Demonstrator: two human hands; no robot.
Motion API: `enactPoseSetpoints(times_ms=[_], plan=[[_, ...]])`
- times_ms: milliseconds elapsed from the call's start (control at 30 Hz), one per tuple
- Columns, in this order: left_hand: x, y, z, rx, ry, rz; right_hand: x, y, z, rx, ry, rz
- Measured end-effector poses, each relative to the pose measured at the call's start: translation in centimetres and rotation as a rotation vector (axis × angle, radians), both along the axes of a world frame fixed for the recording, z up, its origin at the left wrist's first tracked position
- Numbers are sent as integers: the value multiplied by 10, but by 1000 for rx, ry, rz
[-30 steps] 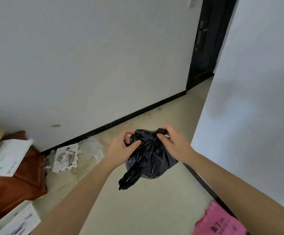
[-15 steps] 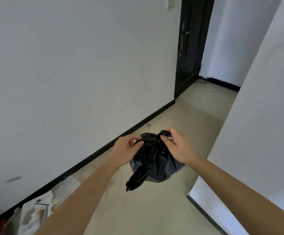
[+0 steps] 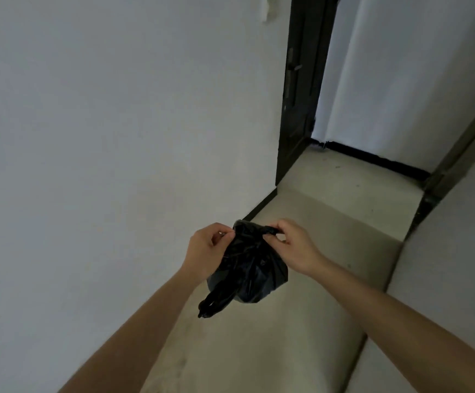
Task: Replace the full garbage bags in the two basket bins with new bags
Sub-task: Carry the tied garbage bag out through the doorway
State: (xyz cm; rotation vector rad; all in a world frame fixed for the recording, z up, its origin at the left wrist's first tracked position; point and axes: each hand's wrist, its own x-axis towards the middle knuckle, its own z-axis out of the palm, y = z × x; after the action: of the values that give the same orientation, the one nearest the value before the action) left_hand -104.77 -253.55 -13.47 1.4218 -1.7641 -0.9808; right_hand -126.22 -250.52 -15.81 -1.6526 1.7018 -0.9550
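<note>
On my feed, a small black crumpled plastic garbage bag (image 3: 250, 273) hangs in mid-air between both hands, above the beige corridor floor (image 3: 301, 336) and touching nothing else. Left hand (image 3: 207, 248) pinches the bag's top left edge, thumb and fingers curled onto the plastic. Right hand (image 3: 295, 248) pinches a twisted strip at the top right between thumb and forefinger; its other fingers are curled, and I cannot tell if they touch the bag. The bag body bulges below the hands, with one twisted end dangling at its lower left. Both forearms are bare. Plain white wall (image 3: 117, 137) close on the left, dark door (image 3: 298, 95) at its far end, black skirting strip (image 3: 372, 158) along the far wall's base.
</note>
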Motion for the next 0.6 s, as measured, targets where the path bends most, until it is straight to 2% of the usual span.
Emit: enactPoseSetpoints(times_ms=[133,200,433,600], plan=[[-52,-94,9,35,46,-101,-43,-61,10,60,-108,-135],[-87,-135,10,24,34,-165,-70,-87,11,122,-149,-109],[-218,-269,-28,12,-71,-301,-184,-210,-34,207,0,-115],[-289,-354,-26,16,-157,-356,-261,-298,-44,291,-26,-141]])
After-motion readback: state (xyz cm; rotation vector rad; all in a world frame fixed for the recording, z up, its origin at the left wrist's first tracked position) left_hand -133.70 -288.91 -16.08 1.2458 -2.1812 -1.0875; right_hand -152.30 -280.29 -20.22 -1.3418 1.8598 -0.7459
